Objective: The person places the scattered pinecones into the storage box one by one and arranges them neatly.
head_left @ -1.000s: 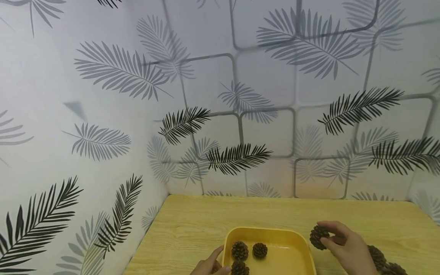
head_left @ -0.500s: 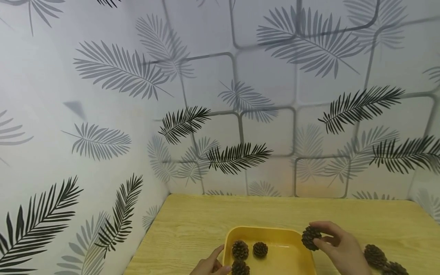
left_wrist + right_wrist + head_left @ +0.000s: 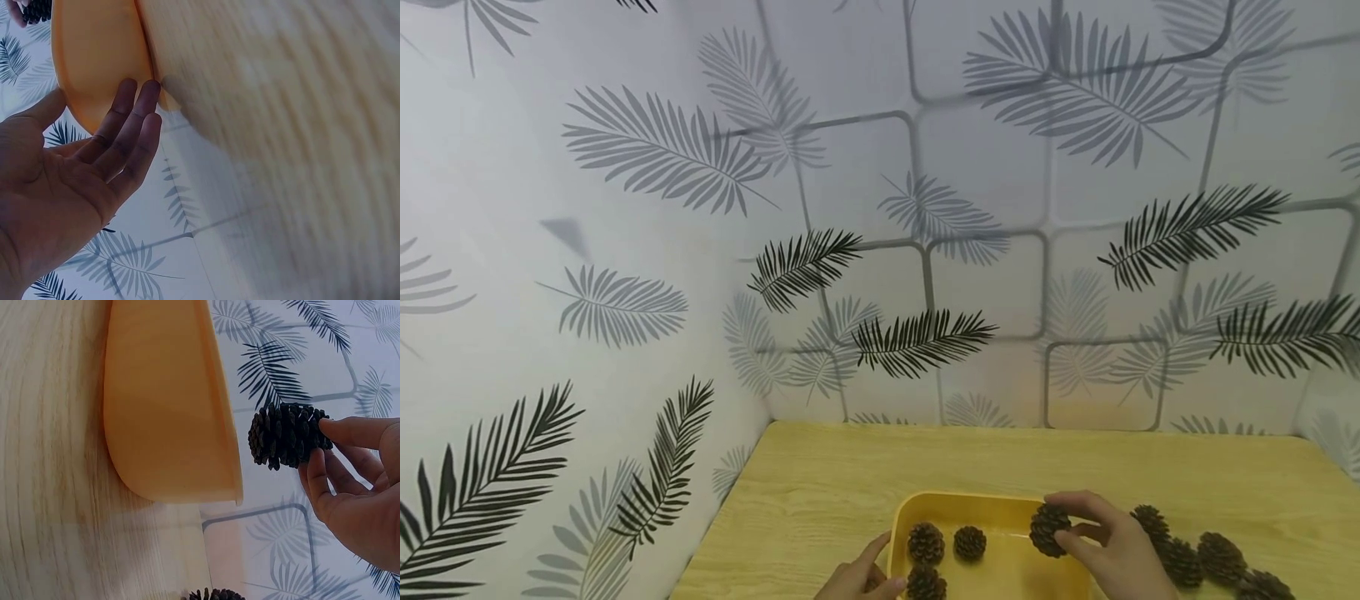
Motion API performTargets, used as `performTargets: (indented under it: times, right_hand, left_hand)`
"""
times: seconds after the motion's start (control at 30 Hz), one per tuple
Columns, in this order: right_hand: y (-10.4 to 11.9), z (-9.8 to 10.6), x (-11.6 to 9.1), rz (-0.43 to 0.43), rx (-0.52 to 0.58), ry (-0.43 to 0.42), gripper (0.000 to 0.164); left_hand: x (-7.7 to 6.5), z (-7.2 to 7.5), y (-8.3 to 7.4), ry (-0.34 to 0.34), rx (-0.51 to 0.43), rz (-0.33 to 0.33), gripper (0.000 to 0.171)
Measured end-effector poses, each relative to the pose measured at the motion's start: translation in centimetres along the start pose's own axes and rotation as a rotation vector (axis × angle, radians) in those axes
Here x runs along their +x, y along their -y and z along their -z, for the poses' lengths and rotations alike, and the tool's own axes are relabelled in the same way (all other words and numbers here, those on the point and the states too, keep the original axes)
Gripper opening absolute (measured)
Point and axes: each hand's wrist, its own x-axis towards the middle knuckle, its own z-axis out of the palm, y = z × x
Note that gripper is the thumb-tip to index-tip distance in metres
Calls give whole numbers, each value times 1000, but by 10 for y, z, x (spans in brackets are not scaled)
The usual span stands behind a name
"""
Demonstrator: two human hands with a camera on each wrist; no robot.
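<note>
Between thumb and fingers, my right hand (image 3: 1116,546) pinches a brown pine cone (image 3: 1048,531) above the right part of a yellow plastic tray (image 3: 973,500). In the right wrist view this pine cone (image 3: 284,436) is beyond the tray's rim, gripped at one end by the fingertips. My left hand (image 3: 859,579) holds the tray's left side, thumb at the rim. The left wrist view shows its fingers (image 3: 128,140) against the tray's outer wall. Inside the tray, three pine cones (image 3: 970,543) lie toward the left; the lowest is cut by the frame edge.
Several more pine cones (image 3: 1221,557) lie in a group on the wood-grain table (image 3: 820,467), right of the tray and partly behind my right hand. A white wall (image 3: 985,292) with leaf patterns rises behind the table and along its left side.
My right hand has moved left with its pine cone, from beside the tray to over it, uncovering more pine cones on the table. The left hand has stayed on the tray.
</note>
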Motion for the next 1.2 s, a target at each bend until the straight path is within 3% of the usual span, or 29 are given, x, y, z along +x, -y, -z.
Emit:
performTargets:
  times: [0.43, 0.7, 0.83, 1.03, 1.2]
  right_hand:
    - [-4, -20, 3, 15, 15, 33, 42]
    - [-11, -37, 2, 175, 70, 126, 41]
    - [-10, -45, 4, 151, 91, 156, 43]
    - [-14, -56, 4, 115, 133, 259, 43]
    - [-17, -64, 5, 126, 117, 278, 40]
  left_hand:
    - [1, 0, 4, -10, 4, 20, 84]
    - [1, 1, 4, 3, -10, 17, 85]
    - [3, 4, 3, 32, -50, 32, 86]
    - [1, 2, 5, 21, -19, 27, 85]
    - [2, 0, 3, 17, -14, 37, 87]
